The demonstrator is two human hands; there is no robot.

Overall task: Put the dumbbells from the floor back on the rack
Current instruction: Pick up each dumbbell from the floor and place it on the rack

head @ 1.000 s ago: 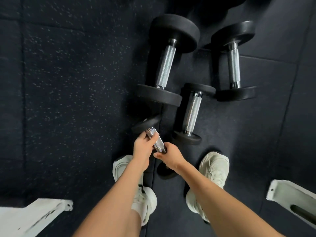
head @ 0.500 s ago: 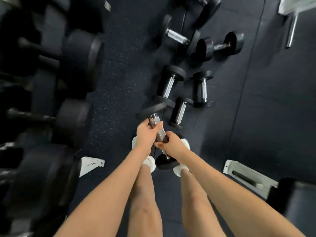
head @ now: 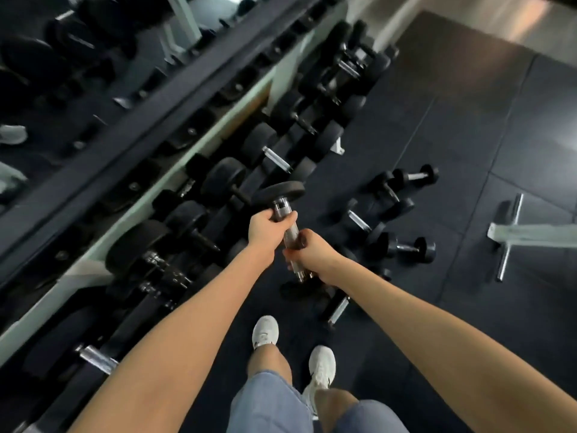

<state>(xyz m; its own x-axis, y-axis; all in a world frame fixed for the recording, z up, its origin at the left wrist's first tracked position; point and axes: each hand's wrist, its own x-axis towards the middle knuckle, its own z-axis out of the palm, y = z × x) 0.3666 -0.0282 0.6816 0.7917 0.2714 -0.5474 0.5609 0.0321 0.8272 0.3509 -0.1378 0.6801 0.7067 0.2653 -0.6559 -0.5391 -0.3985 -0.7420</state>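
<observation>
I hold one dumbbell (head: 288, 228) in the air with both my hands, in front of my body. My left hand (head: 267, 225) is wrapped around the upper part of the metal handle, just under the far black head. My right hand (head: 313, 250) is wrapped around the lower part of the same handle, so the two hands are close together, one after the other. The dumbbell is tilted, with the far head higher and turned toward the rack (head: 175, 170). The near head is mostly hidden under my right wrist.

The rack runs along my left side, from near to far. On it many black dumbbells lie in a row, some big, and the picture is blurred there. The dumbbell in my hands is above the floor (head: 468, 145), just beside the front edge of the rack, and it does not touch the rack.

On the dark rubber floor to my right, several smaller dumbbells (head: 402, 214) lie in a loose group, and one more lies near my right foot. Farther to the right I see the white frame of a bench (head: 530, 237). My two white shoes (head: 293, 351) stand on the floor below my arms.
</observation>
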